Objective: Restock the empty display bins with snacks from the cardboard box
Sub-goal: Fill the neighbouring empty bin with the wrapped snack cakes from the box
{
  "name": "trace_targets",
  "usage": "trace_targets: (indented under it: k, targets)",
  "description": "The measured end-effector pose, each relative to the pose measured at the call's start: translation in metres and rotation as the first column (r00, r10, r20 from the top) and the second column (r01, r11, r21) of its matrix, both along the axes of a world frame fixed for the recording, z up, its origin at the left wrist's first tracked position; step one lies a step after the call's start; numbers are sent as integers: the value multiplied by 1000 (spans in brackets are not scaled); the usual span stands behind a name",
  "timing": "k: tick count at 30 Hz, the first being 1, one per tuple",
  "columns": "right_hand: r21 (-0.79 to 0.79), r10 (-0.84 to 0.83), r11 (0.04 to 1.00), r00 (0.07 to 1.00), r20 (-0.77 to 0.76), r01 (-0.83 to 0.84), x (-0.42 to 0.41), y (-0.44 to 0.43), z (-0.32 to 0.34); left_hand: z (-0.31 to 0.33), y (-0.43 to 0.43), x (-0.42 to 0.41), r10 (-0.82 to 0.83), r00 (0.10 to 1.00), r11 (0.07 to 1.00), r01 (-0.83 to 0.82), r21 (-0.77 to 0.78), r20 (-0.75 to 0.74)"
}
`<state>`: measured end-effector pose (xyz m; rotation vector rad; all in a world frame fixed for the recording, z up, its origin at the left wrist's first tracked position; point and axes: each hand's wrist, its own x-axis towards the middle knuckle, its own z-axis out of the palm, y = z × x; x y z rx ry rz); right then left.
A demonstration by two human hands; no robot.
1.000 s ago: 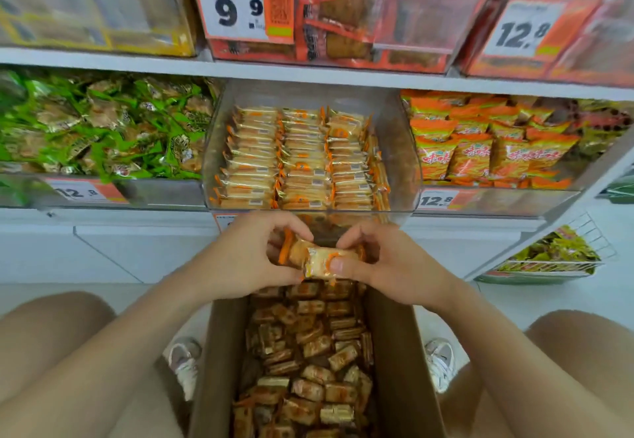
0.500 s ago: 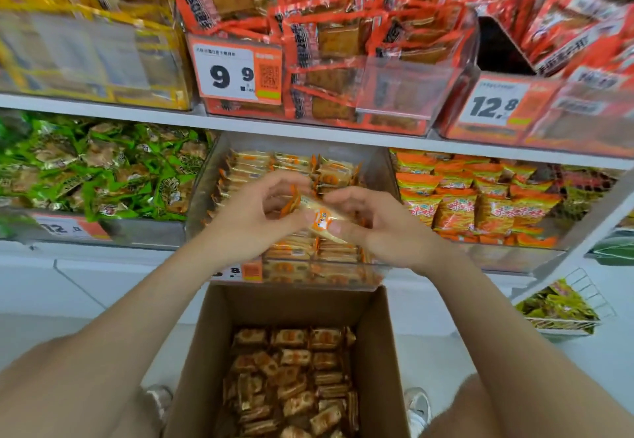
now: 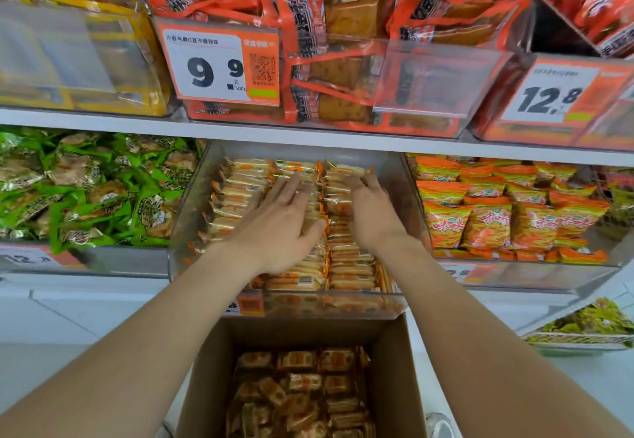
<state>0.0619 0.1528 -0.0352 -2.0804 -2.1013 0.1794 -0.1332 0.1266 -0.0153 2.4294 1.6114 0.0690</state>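
The snacks [image 3: 240, 197] are small clear-wrapped bars, tan inside with orange ends. They are stacked in three tidy rows in the clear bin [image 3: 192, 218] under the shelf [image 3: 103, 122]. I see my left grip [image 3: 284, 228] lying flat across the left and middle rows, fingers straight, holding nothing. My right grip [image 3: 370, 211] sits at the back of the right row, fingers bent onto a pack; I cannot tell whether it pinches it. More bars lie loose in the box [image 3: 202, 369] just below the bin. Green packs [image 3: 85, 190] sit to the left, orange bags [image 3: 497, 218] to the right.
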Motion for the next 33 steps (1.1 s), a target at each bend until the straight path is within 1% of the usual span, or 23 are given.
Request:
trace_targets:
  k: [2, 3, 5, 8, 10, 12, 15, 16, 17, 19, 21, 23, 26, 28, 29, 30, 31, 32, 33]
  targets:
    - [53, -78, 996, 997, 14, 78, 0, 8, -7, -6, 6, -1, 6, 998, 999, -8, -36, -56]
    - [52, -119, 992, 993, 2, 119, -4, 10, -8, -8, 9, -2, 10, 996, 998, -16, -64, -89]
    - [-8, -153, 988, 985, -81, 153, -16, 9, -4, -10, 14, -2, 9, 990, 995, -23, -102, -141]
    - [-72, -113, 992, 974, -198, 100, -26, 11, -2, -10, 17, 0, 7, 987, 992, -27, -121, -162]
    - [-57, -85, 996, 975, -207, 75, -19, 18, -1, -11, 17, 1, 7, 985, 992, -28, -122, -172]
    - [-74, -110, 993, 967, -229, 96, -6, 28, -5, -12, 16, 2, 8, 985, 992, -29, -119, -172]
    - [-83, -81, 994, 974, -211, 64, 1, 35, -7, -12, 14, 4, 18, 990, 994, -33, -103, -142]
    - [-86, -62, 995, 980, -186, 47, 0, 35, -7, -12, 13, 4, 21, 991, 995, -33, -93, -133]
    - [-97, -55, 994, 990, -131, 42, -2, 34, -7, -11, 12, 4, 24, 992, 996, -34, -83, -125]
    - [-82, -92, 992, 995, 31, 94, -5, 25, -3, -9, 8, 4, 27, 994, 997, -35, -72, -109]
    - [40, -130, 991, 976, 175, 125, -9, 11, 3, -4, 0, 3, 29, 997, 998, -34, -60, -70]
    - [136, -117, 987, 963, 245, 85, -11, 3, 8, 4, -11, 3, 27, 1000, 1000, -27, -7, -10]
    - [176, -49, 984, 966, 254, 4, -11, -14, 24, 19, -38, 2, 35, 997, 991, -43, 126, 68]
    - [219, 41, 970, 963, 267, -102, -15, -37, 39, 30, -63, -1, 9, 985, 971, -50, 234, 172]
    - [238, 113, 955, 960, 257, -176, -18, -54, 45, 35, -78, -4, -20, 973, 963, -43, 265, 231]
    - [256, 189, 935, 955, 227, -246, -21, -73, 49, 38, -92, -8, -44, 961, 965, -30, 259, 275]
    - [266, 257, 918, 951, 171, -296, -24, -95, 50, 40, -107, -13, -55, 949, 979, -10, 205, 310]
    - [245, 318, 912, 944, 90, -330, -27, -118, 50, 40, -122, -19, -55, 944, 995, 24, 99, 325]
    - [187, 358, 917, 934, 4, -352, -29, -140, 47, 37, -135, -25, -63, 958, 997, 74, -28, 280]
